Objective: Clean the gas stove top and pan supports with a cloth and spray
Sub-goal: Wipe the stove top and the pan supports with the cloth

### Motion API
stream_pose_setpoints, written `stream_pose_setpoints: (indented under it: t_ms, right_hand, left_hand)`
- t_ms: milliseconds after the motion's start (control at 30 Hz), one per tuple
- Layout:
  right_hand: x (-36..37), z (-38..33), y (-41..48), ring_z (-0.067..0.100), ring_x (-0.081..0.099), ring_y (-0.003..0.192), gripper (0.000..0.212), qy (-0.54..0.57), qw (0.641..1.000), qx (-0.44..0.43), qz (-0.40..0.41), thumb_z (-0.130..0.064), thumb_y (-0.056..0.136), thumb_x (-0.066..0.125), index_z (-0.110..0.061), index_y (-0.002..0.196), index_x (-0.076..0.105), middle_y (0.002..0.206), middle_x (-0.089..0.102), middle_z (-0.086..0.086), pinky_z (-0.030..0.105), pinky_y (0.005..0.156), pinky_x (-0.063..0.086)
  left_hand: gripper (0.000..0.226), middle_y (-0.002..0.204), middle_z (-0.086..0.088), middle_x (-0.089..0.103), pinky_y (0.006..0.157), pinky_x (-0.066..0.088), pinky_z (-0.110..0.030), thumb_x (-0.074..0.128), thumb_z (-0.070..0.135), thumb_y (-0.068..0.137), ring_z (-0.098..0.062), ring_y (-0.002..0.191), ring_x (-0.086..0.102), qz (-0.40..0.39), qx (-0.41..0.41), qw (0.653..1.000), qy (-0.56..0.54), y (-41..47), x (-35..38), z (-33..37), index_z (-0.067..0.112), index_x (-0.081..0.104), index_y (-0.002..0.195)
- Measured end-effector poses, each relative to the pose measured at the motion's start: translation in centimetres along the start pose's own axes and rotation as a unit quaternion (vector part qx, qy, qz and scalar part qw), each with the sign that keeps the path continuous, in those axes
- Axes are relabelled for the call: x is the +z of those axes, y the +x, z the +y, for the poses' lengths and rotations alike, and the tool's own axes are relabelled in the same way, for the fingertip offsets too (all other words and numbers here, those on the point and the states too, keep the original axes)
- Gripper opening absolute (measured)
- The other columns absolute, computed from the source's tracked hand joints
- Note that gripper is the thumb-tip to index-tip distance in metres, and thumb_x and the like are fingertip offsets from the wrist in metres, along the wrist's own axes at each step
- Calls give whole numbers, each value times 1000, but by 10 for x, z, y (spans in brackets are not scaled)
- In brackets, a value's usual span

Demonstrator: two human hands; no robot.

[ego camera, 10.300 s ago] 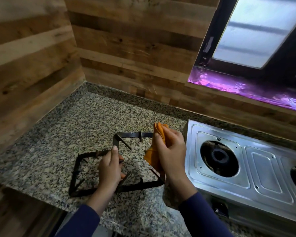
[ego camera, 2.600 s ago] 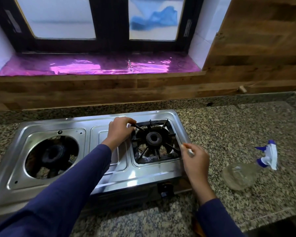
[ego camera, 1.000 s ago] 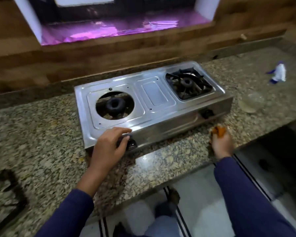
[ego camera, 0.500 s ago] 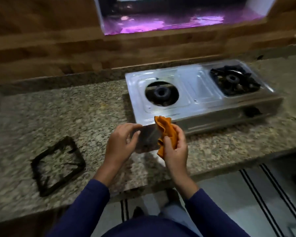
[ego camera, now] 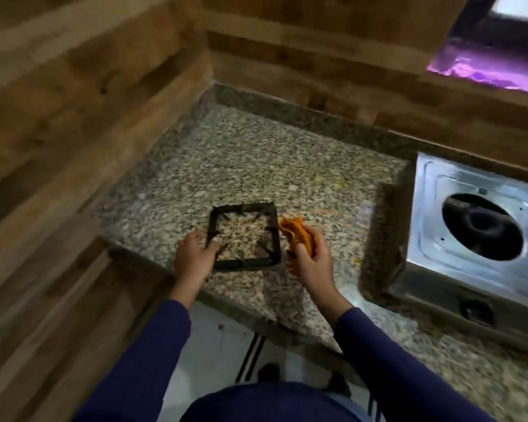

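Pan support (ego camera: 244,264) lies flat on the granite tabletop (ego camera: 256,166), left of the steel stove (ego camera: 433,190). Left hand (ego camera: 195,258) touches its left rail; blur hides that grip's state. Right hand (ego camera: 311,263) curls its grip round an orange cloth (ego camera: 296,234) just beside it.

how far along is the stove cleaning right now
Done: the stove top looks shiny, and one pan support lies off it on the counter. In hand: the left hand touches that support's left bar; the right hand holds the orange cloth beside it. Left, likely: wiping the support and setting it back over the bare burner.
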State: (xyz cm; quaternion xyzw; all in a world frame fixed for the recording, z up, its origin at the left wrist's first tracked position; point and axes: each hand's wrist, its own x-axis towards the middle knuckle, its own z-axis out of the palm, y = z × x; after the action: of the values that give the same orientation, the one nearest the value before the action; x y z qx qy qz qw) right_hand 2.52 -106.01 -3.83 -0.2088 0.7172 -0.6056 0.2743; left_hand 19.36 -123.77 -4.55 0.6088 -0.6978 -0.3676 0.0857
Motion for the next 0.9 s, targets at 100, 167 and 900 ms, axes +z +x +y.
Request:
stream_pose_setpoints:
  t_ms: [100, 167, 900]
  right_hand:
    - [8, 7, 4, 23, 68, 96, 34, -24, 999, 16, -22, -16, 95, 53, -33, 125, 54, 122, 58, 2, 29, 65, 59]
    - [11, 8, 7, 19, 65, 96, 34, -76, 996, 9, -44, -16, 95, 55, -32, 125, 54, 123, 54, 2, 26, 65, 59]
    - [-60, -15, -9, 3, 50, 109, 39, -223, 965, -128, 49, -22, 88, 68, -28, 126, 59, 119, 50, -9, 18, 90, 43]
  left_hand:
    - [60, 125, -13, 57, 89, 44, -37, 51, 55, 93, -32, 112, 56, -65, -79, 993, -60, 20, 7, 2, 10, 50, 132]
    - [55, 108, -13, 60, 84, 47, -36, 43, 63, 92, -30, 95, 60, -81, -89, 990, -78, 30, 6, 10, 13, 57, 109]
    - [57, 48, 2, 30, 49, 19, -27, 43, 46, 100, -17, 43, 27, 79, 37, 958, -273, -48, 72, 138, 17, 34, 52]
